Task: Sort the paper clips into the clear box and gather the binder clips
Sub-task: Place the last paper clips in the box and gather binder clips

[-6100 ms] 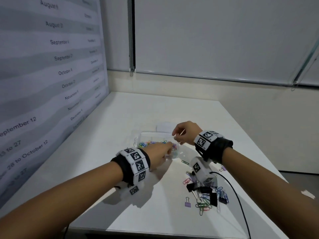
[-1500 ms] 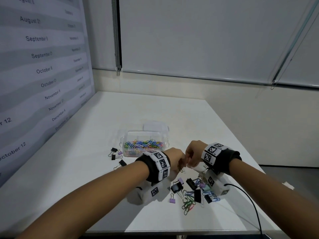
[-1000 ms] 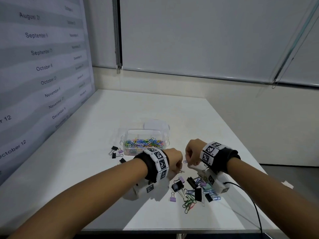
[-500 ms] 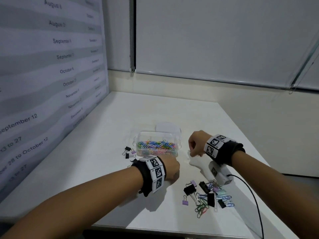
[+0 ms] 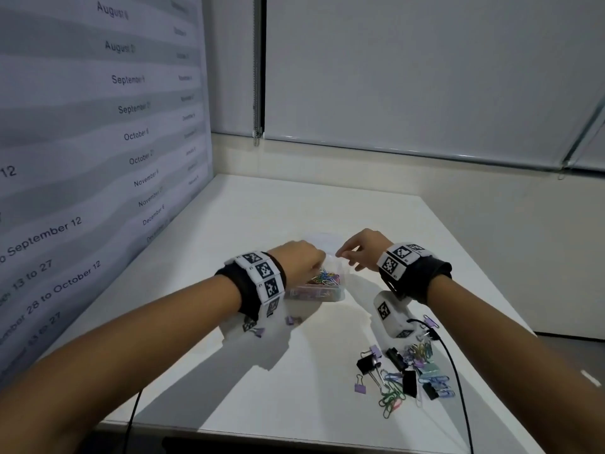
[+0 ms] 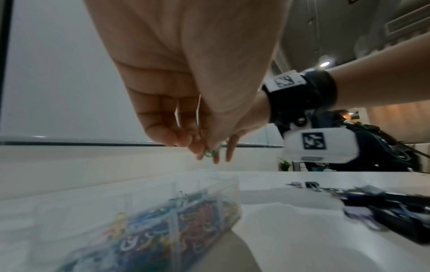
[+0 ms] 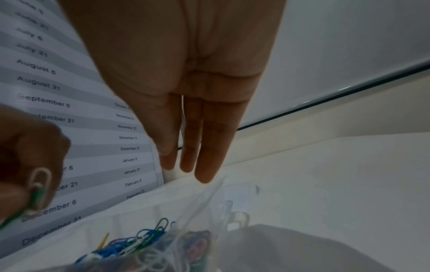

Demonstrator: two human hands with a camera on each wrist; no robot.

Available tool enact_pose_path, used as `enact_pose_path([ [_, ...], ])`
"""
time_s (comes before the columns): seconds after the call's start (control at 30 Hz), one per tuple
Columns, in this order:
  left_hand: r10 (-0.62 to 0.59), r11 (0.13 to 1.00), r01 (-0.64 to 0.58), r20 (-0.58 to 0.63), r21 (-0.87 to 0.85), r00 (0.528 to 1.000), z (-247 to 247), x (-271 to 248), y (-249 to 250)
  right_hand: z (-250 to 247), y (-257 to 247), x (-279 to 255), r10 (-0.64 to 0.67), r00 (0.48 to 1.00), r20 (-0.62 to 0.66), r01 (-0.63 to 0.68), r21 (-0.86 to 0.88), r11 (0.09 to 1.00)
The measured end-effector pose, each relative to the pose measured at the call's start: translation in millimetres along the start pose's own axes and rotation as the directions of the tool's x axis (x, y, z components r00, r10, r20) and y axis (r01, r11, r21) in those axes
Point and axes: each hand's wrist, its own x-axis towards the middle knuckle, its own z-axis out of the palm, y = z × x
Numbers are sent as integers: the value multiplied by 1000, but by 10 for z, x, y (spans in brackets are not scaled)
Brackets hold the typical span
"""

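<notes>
White table (image 5: 294, 221), date chart (image 5: 98, 126) left, blinds (image 5: 425, 77) behind.

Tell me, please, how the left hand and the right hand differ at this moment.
The left hand pinches paper clips in curled fingers; the right hand holds nothing, its fingers straight. The left hand is over the clear box; the right hand is at its far right corner. Both wear marker-tagged wristbands.

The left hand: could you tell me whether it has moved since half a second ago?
Yes. The left hand has moved away from the person, from the bare table in front of the clear box to above its open top, pinching paper clips.
</notes>
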Motion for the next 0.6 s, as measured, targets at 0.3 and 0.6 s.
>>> enact_pose_path([
  [0.3, -215, 977, 214, 100, 21, 971, 129, 208, -173, -204, 660, -448, 107, 993, 41, -100, -154, 983],
  [0.6, -18, 980, 18, 0, -196, 1000, 297, 242, 352, -247, 1065, -1092, 147, 971, 189, -91, -277, 957],
])
